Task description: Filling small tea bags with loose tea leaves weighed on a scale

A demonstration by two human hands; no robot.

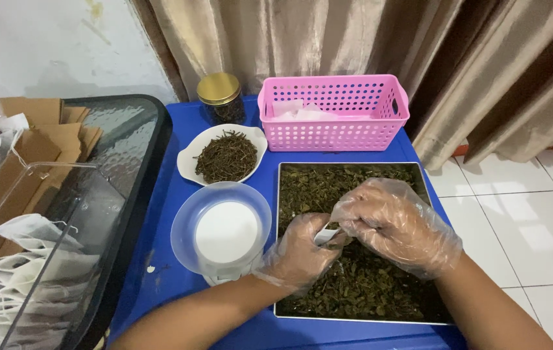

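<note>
Over the metal tray [419,178] of dried green leaves [360,285], a small white sachet [325,236] is pinched between both gloved hands: the left hand [299,253] has its fingers closed on it, the right hand [396,223] curled at its top. Beside the tray, a white-topped scale under a clear bowl [221,230] is set on the blue tabletop [166,272]

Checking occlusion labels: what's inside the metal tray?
The metal tray holds dried green-brown leaves across its floor. The left hand and right hand, both gloved, cover the middle, pinching a small white thing, mostly hidden.
</note>
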